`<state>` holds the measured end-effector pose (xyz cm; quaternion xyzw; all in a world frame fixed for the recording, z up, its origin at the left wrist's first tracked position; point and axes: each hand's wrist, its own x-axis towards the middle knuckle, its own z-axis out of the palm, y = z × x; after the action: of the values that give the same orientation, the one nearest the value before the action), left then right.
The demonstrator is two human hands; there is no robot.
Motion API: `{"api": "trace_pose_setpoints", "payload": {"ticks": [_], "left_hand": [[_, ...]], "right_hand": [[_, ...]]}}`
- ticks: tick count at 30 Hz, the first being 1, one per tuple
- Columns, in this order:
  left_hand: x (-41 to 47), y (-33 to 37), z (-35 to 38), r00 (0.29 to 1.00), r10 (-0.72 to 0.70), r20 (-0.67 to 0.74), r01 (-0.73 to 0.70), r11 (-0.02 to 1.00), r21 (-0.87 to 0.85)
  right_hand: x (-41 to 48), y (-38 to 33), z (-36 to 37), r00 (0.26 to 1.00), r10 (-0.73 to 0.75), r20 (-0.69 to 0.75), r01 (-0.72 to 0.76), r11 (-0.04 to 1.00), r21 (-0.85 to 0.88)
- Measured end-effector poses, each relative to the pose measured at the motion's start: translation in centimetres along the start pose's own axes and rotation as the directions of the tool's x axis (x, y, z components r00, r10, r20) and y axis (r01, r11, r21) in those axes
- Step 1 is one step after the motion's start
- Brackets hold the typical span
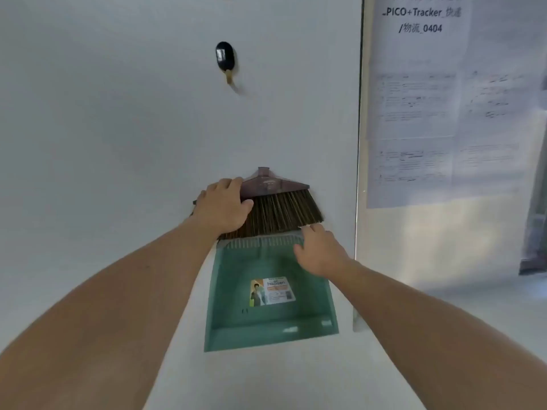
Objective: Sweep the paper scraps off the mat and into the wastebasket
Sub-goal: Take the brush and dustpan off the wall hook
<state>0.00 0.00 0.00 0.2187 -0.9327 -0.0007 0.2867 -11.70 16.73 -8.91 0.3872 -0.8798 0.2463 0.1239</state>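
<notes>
A short broom (281,208) with a translucent purple head and brown bristles rests flat against a white wall (103,128). Directly below it is a green dustpan (266,327) bearing a printed label, its comb-toothed top rim touching the bristle tips. My left hand (223,207) grips the left end of the broom head, thumb lying across the bristles. At the dustpan's upper right corner, my right hand (319,251) curls its fingers over the rim. No mat, paper scraps or wastebasket appear in this view.
A black hook (225,59) with a tan peg is stuck to the wall above the broom. To the right runs a vertical frame edge (358,173), beyond it a glass panel with printed paper sheets (429,99) taped on.
</notes>
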Motion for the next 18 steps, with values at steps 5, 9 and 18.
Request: {"api": "trace_pose_setpoints", "payload": {"ticks": [5, 9, 18], "left_hand": [[2.5, -1.4, 1.1, 0.999, -0.025, 0.041, 0.025, 1.0, 0.0], [3.3, -1.9, 1.7, 1.0, 0.003, 0.026, -0.003, 1.0, 0.021], [4.5, -3.0, 0.0, 0.991, 0.094, 0.095, -0.082, 0.989, -0.125]], "right_hand": [[2.5, -0.1, 1.2, 0.996, 0.052, 0.071, -0.048, 0.997, -0.061], [3.8, -0.2, 2.0, 0.996, 0.067, 0.052, -0.063, 0.996, -0.068], [5.4, 0.0, 2.8, 0.991, 0.098, 0.09, -0.097, 0.995, -0.01]]}}
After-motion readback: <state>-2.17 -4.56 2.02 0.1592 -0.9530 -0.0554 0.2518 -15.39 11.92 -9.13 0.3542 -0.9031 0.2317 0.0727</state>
